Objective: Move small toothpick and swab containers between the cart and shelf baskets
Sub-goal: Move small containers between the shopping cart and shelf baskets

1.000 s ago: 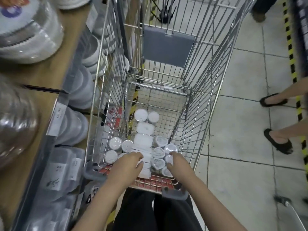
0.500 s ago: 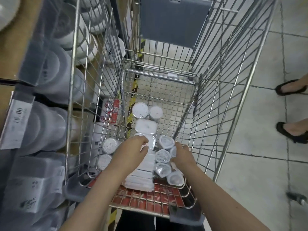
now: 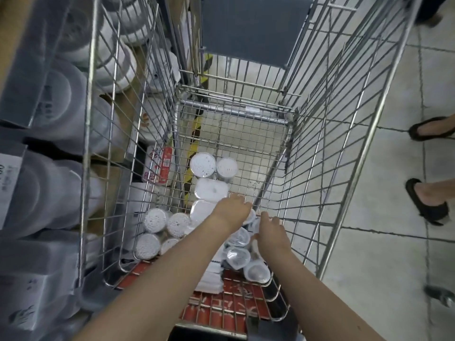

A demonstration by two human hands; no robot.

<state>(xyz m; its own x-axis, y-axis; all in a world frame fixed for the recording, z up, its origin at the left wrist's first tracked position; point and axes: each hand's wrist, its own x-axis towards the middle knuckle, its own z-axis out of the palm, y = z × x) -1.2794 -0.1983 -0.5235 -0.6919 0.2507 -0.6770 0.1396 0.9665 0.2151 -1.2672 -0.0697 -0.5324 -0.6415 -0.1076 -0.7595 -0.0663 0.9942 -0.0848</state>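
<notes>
Where my view ends: wire cart [image 3: 327, 153], near end, glossy round-lidded containers [image 3: 236, 257]; left hand [image 3: 230, 212], right hand [image 3: 272, 232], grasp indeterminable.

We stood in a shop; a wire cart [image 3: 344, 134] surrounded our hands; price-tagged shelves [image 3: 22, 77] rose left.
</notes>
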